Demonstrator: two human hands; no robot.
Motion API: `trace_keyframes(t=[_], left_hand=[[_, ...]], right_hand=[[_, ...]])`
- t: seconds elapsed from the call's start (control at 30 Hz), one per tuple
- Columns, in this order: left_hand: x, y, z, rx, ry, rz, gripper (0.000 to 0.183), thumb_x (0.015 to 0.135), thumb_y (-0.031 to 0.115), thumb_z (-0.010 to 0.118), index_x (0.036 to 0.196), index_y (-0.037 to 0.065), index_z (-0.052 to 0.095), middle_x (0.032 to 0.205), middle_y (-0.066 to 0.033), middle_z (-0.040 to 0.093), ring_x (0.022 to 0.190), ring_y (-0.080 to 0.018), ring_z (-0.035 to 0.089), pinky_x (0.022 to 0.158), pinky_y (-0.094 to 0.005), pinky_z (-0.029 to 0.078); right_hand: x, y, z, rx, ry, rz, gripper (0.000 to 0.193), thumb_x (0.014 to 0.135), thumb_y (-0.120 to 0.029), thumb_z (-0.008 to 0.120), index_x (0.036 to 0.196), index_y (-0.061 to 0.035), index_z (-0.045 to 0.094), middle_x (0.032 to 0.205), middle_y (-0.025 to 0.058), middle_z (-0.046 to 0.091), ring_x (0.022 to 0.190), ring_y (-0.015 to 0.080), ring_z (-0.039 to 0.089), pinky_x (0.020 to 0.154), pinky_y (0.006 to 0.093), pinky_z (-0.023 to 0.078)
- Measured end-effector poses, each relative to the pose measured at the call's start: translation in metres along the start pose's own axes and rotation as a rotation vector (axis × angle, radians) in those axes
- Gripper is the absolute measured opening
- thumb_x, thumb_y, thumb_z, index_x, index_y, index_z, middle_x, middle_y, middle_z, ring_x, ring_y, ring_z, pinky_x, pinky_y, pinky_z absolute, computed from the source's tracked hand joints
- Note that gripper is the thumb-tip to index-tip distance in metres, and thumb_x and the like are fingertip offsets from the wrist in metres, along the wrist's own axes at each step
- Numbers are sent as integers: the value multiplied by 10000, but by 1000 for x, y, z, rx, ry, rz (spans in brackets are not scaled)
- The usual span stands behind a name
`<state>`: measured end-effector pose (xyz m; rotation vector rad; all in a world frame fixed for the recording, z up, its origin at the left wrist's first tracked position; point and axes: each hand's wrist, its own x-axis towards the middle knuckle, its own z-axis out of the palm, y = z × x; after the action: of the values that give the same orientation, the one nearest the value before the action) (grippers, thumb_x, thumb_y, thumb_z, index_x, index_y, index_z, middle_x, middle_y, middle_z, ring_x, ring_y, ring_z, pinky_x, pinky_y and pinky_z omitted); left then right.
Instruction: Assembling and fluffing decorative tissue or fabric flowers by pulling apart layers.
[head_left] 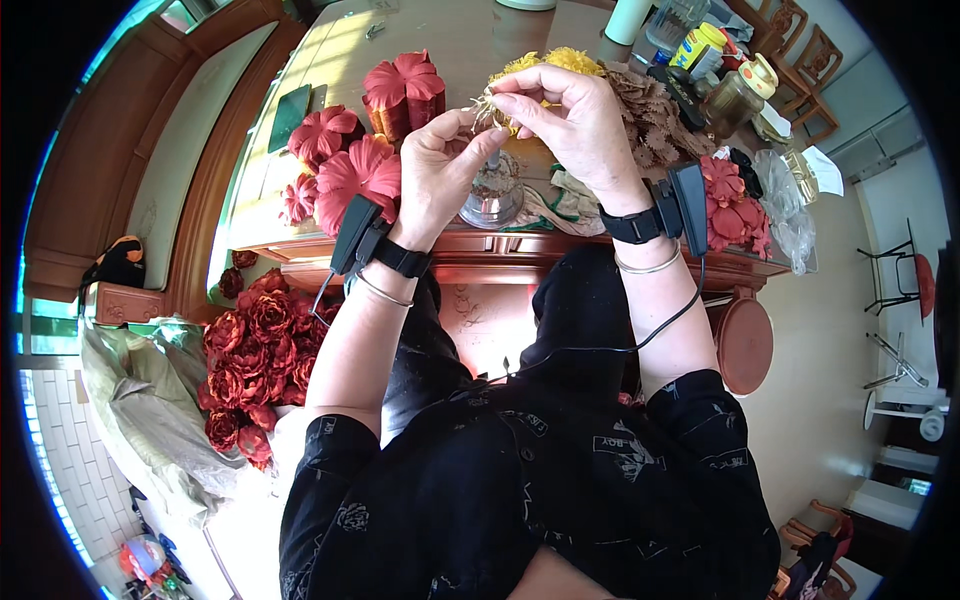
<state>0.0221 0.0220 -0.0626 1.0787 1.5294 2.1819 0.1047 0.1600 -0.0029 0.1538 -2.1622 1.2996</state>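
- Dark patterned clothing [530, 500] of the person fills the lower middle, nearest the camera; both forearms rise from it toward the table [330, 60].
- Far left, on the floor beside the table: a heap of finished dark red paper flowers [255, 350] lying against a pale plastic sheet [140, 400].
- Left part of the table: stacks of flat red flower cut-outs [360, 130], set close together near the table edge.
- Left hand [440, 165], with a black wrist device: fingers closed in a pinch on the lower end of a small pale tuft [487, 108], held up above the table.
- Below the two hands: a clear glass stand [492, 200] standing on the table.
- Right hand [570, 115], also with a black wrist device: thumb and fingertips closed on the same pale tuft from above, touching the left fingertips.
- Just behind the right hand: a yellow flower [560, 62], then a pile of brown cut-outs [655, 120].
- Right edge of the table: more red flowers [735, 210], jars and clear plastic wrap [785, 200].
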Motion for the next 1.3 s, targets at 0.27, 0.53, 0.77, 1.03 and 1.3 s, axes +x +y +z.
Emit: trace_keyframes(t=[0.27, 0.53, 0.77, 1.03, 1.3], left_hand=[[2, -2, -1, -21, -1, 3, 175, 855, 68, 693, 1008, -9, 659, 869, -1, 673, 769, -33, 584, 705, -190, 471], [3, -1, -2, -24, -31, -9, 189, 858, 57, 685, 1030, -15, 652, 896, -23, 680, 802, -50, 603, 746, -205, 487], [2, 1, -1, -22, -24, -19, 183, 859, 46, 681, 1026, -20, 646, 909, -28, 680, 810, -56, 603, 760, -203, 484], [2, 4, -1, -33, -34, -37, 171, 859, 37, 679, 1017, -20, 645, 902, -27, 674, 801, -55, 599, 747, -205, 486], [1, 3, -1, -31, -13, -40, 173, 854, 46, 688, 1008, -24, 651, 883, -23, 670, 789, -53, 595, 726, -200, 485]], right_hand=[[6, -6, -4, -29, -129, 7, 186, 915, -113, 611, 1067, -13, 648, 893, -4, 656, 707, 20, 571, 612, 173, 480], [8, -7, -6, -83, -101, -15, 129, 902, -89, 623, 993, -5, 660, 832, -11, 652, 659, 16, 559, 597, 169, 471], [5, -4, -7, 6, -74, 15, 144, 900, -107, 638, 999, -11, 678, 848, 4, 670, 665, 23, 587, 604, 164, 491], [2, -1, -3, 40, 1, -8, 112, 875, -106, 657, 940, -21, 690, 765, 37, 680, 631, 74, 630, 573, 209, 496], [5, -10, -2, -93, -6, -59, 126, 877, -112, 657, 934, -3, 681, 728, 37, 661, 595, 71, 603, 550, 210, 479]])
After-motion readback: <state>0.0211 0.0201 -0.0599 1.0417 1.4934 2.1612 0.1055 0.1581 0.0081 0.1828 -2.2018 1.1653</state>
